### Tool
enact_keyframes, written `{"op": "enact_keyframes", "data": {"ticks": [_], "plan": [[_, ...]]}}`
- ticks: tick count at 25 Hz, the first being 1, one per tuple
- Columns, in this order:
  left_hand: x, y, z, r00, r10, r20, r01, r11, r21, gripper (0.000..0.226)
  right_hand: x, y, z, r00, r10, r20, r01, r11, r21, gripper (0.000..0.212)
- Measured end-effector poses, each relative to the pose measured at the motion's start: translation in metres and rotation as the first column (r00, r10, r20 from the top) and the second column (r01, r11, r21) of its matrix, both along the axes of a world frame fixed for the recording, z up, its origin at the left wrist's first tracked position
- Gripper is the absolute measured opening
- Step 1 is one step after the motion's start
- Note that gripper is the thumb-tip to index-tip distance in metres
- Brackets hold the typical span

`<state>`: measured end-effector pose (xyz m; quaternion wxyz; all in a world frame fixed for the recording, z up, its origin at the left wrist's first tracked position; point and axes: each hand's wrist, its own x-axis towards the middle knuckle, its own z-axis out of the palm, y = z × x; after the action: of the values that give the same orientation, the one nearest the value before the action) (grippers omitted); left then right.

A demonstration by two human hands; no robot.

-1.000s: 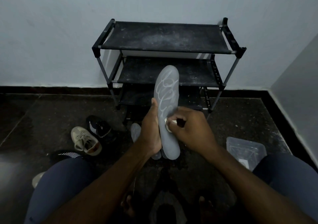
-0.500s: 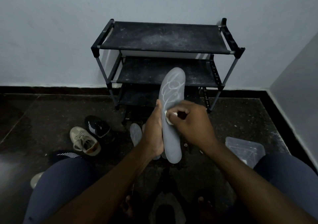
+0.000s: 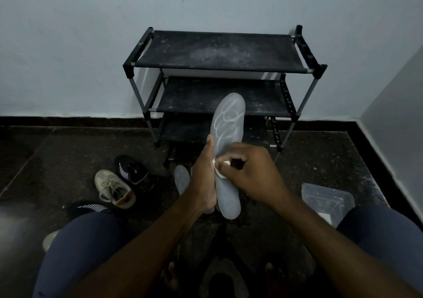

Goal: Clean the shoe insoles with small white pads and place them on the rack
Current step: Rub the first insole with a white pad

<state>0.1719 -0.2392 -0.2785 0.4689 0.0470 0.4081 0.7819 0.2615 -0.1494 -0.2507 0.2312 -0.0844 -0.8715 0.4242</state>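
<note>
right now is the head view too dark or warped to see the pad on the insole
Head view: dim, dark floor, yet the grey insole and white pad stand out; head view: wide-angle bowing splays the rack legs; left edge smeared.

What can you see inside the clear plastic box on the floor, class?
Through the clear plastic box a white patch shows at its near corner, possibly pads; too dim to tell. The person's right knee covers the box's near edge, so anything there is hidden.
</note>
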Motion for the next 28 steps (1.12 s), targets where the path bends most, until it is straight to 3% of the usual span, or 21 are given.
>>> {"op": "enact_keyframes", "data": {"ticks": [4, 9, 14, 20, 25, 28], "plan": [[-0.001, 0.0, -0.007, 0.999, -0.037, -0.03, 0.038, 0.998, 0.056, 0.063, -0.003, 0.015, 0.0, 0.995, -0.096, -0.019, 0.095, 0.994, -0.054, 0.009], [-0.001, -0.003, 0.0, 0.998, -0.026, -0.051, 0.024, 0.999, -0.037, 0.064, 0.0, 0.001, -0.002, 1.0, 0.01, 0.019, -0.011, 1.0, 0.025, 0.011], [-0.009, 0.001, -0.008, 0.997, 0.018, -0.076, -0.013, 0.998, 0.066, 0.067, 0.003, 0.019, -0.005, 0.99, -0.138, 0.021, 0.139, 0.987, -0.086, 0.008], [-0.012, -0.002, -0.004, 0.995, 0.006, -0.098, -0.011, 0.999, -0.045, 0.069, 0.003, 0.009, -0.011, 0.972, -0.235, -0.004, 0.232, 0.961, -0.151, 0.011], [-0.018, -0.005, 0.0, 0.991, 0.003, -0.131, -0.012, 0.998, -0.064, 0.07, 0.0, 0.007, -0.013, 0.98, -0.2, -0.013, 0.191, 0.951, -0.242, 0.009], [-0.03, -0.006, 0.0, 0.998, -0.017, -0.066, 0.015, 0.999, -0.038, 0.09, 0.003, 0.004, -0.015, 0.994, -0.101, 0.038, 0.107, 0.969, -0.222, 0.011]]}}
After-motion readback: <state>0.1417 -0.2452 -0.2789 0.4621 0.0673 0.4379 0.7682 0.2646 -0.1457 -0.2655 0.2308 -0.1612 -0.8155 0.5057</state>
